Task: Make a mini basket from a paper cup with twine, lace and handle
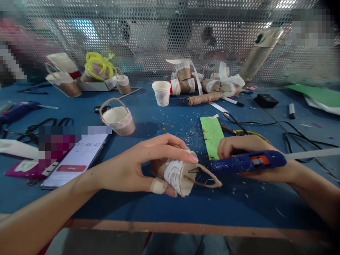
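Note:
My left hand (148, 163) is closed around a small paper-cup basket (174, 173) wrapped in twine, with a white lace band at its rim. The basket lies tilted, its mouth facing right, and its twine handle (212, 179) sticks out that way. A bandage covers part of my left thumb. In my right hand (239, 147) is a blue glue gun (239, 163) with a white glue stick in its back end. The gun's nozzle points left into the basket's mouth, near the handle's end; whether it touches the inside wall I cannot tell.
A finished-looking basket (119, 120) stands beyond my left arm, near a phone (79, 156). White paper cups (161, 92), a twine roll (204, 99) and more baskets sit farther back. A green strip (212, 134), scissors and black cables (292, 131) lie by my right hand.

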A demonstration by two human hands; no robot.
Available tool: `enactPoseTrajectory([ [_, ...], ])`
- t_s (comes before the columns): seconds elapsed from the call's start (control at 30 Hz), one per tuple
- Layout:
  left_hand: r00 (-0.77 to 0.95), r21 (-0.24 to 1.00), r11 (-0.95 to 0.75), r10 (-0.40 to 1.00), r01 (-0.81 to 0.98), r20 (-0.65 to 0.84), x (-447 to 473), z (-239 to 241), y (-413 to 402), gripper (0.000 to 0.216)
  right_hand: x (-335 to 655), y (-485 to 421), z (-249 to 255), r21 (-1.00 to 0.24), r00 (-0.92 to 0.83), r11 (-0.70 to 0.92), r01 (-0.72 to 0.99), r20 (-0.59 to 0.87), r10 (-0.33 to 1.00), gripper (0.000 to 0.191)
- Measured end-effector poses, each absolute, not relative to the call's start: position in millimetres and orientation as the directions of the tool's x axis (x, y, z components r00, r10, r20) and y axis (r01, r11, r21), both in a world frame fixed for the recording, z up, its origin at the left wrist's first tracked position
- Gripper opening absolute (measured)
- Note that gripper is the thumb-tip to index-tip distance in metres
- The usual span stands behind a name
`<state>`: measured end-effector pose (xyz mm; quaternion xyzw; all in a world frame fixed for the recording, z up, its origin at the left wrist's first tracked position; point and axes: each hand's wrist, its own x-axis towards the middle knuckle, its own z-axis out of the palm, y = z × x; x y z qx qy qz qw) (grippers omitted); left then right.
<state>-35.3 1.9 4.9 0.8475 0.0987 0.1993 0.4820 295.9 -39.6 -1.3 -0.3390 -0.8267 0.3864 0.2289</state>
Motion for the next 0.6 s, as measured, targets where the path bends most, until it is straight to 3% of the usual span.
enactPoseTrajectory([
  [0.27, 0.899, 0.852, -0.524, 0.361, -0.025, 0.249, -35.2, 4.0, 2.1, 0.059, 292.2, -41.5, 1.6, -0.710, -0.650, 0.552, 0.437, 0.175, 0.740, 0.039],
  [0.6, 0.903, 0.857, -0.514, 0.350, -0.038, 0.249, -35.2, 4.5, 1.9, 0.059, 288.0, -39.4, 4.5, -0.649, -0.679, 0.617, 0.445, 0.206, 0.705, 0.040],
])
